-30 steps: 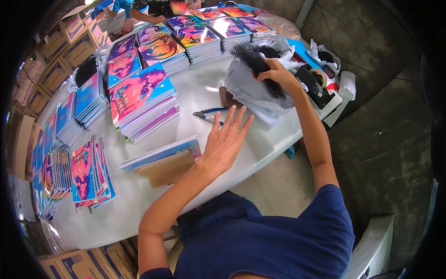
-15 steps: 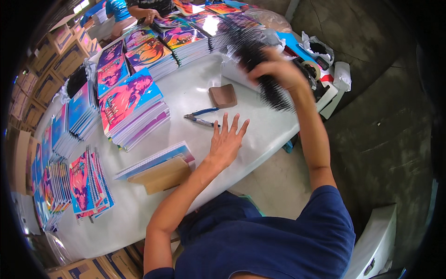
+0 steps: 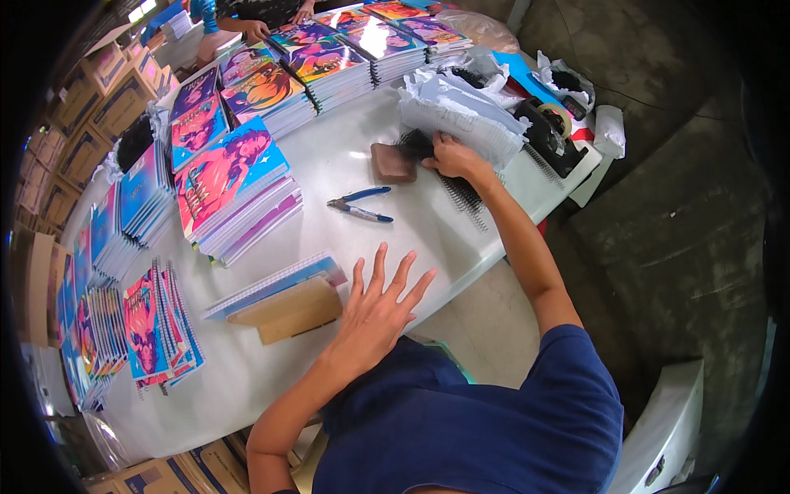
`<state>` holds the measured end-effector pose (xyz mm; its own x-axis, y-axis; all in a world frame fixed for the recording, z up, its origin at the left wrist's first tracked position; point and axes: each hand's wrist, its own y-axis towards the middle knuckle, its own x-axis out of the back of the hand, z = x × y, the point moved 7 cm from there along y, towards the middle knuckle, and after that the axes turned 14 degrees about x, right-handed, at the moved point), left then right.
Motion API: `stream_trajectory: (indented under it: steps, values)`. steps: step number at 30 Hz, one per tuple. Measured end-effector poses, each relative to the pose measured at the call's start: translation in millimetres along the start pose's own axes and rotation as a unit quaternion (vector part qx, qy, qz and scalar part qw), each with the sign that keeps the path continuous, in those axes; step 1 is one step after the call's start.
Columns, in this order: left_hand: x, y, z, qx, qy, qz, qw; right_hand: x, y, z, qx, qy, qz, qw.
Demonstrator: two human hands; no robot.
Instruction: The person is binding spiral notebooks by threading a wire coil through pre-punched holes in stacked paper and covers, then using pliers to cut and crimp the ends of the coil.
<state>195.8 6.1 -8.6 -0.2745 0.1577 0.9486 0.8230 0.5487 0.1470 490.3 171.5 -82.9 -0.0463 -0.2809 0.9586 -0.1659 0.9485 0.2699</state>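
My right hand (image 3: 459, 158) is closed around a bundle of black spiral binding coils (image 3: 466, 196), down at the tabletop beside a brown block (image 3: 394, 164). Coil ends stick out on both sides of the fingers. Behind the bundle lies crumpled white wrapping paper (image 3: 461, 115). My left hand (image 3: 374, 309) hovers near the table's front edge with its fingers spread and nothing in them. Pliers with blue handles (image 3: 362, 203) rest between the block and this hand. To its left, a spiral notebook (image 3: 284, 282) leans behind a brown board (image 3: 286, 311).
Stacks of colourful notebooks (image 3: 239, 173) cover the table's (image 3: 329, 235) left and far sides. A tape dispenser (image 3: 553, 136) stands at the right end. Cardboard boxes (image 3: 119, 103) pile up at the far left. Another person's hand (image 3: 257, 31) is at the far stacks.
My right hand has brought the coil bundle down from the air onto the table, uncovering the wrapping paper. My left hand has drawn back from the pliers toward me.
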Motion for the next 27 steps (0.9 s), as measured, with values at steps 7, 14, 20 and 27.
stream_trajectory:
  steps: [7,14,20,27]
  values:
    - [80.2,-23.7,35.2,0.1,0.036,-0.21,0.972,129.3,2.9,67.4,-0.009,0.186,-0.03,0.982]
    - [78.1,-7.8,92.4,0.208,0.096,-0.179,0.957,154.3,-29.9,188.4,0.168,0.43,-0.096,0.882]
    - [73.2,-5.8,94.3,0.208,0.06,-0.149,0.965,150.8,-33.5,212.5,0.141,0.42,-0.113,0.89]
    - [74.0,-5.7,91.9,0.221,0.129,-0.176,0.951,137.4,-34.0,218.0,0.13,0.517,-0.056,0.844]
